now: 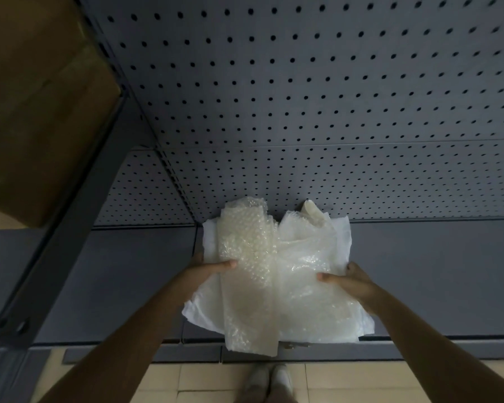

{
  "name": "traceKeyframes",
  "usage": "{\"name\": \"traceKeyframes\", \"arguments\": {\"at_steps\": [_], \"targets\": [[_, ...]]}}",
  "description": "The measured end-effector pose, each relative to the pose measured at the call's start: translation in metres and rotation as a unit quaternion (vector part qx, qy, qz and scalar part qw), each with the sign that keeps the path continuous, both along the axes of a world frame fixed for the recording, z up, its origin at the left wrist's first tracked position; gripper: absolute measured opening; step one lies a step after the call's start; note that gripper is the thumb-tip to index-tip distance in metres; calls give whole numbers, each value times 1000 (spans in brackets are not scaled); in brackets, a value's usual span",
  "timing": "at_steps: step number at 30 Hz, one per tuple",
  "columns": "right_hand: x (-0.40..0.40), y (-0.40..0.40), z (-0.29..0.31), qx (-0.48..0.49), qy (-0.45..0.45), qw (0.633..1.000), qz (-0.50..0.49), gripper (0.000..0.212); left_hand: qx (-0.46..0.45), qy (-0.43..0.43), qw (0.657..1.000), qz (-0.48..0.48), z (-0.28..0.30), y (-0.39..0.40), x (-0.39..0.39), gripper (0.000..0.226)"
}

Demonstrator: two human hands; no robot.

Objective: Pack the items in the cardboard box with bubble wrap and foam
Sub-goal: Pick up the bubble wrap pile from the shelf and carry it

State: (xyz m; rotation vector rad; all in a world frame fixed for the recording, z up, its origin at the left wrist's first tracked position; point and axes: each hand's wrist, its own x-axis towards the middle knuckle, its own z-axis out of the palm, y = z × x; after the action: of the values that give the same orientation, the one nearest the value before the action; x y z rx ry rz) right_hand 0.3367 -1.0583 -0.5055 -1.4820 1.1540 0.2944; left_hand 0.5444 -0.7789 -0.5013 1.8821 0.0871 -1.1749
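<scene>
Risk: your stack is loose — crumpled bubble wrap [245,245] lying on thin white foam sheets [341,237] — so a fast lift could let the layers slide apart and spill off the grey shelf [434,271] onto the tiled floor [163,379]. Your left hand [207,271] pinches the stack's left edge, thumb on top; your right hand [346,279] grips the right edge likewise, bundle between them. The cardboard box [41,106] sits well apart, upper left; the items aren't visible.

Bubble wrap [245,257] atop foam sheets [341,237], seemingly on shelf [434,271]; cardboard box [32,112] far left, above.
</scene>
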Motion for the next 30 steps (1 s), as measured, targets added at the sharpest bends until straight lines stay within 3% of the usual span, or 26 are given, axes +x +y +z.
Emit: {"name": "traceKeyframes", "arguments": {"at_steps": [6,9,11,13,20,26,30], "targets": [[-23,-4,15,-34,-79,996,-36,77,-39,-32,998,-31,23,-26,-23,100],[-41,-11,26,-50,-103,991,-63,70,-45,-52,995,-71,31,-46,-33,135],[-55,-16,33,-65,-110,989,-74,77,-51,-55,993,-94,35,-60,-37,140],[-72,-21,39,-80,-117,985,-95,86,-60,-55,990,-116,40,-78,-44,132],[-132,-23,63,-128,-119,964,-198,68,-109,-77,975,-179,54,-151,-76,103],[-198,-33,79,-167,-125,933,-294,74,-140,-74,952,-262,68,-215,-120,100],[-251,-41,85,-180,-131,910,-349,81,-152,-77,933,-315,84,-256,-167,87]]}}
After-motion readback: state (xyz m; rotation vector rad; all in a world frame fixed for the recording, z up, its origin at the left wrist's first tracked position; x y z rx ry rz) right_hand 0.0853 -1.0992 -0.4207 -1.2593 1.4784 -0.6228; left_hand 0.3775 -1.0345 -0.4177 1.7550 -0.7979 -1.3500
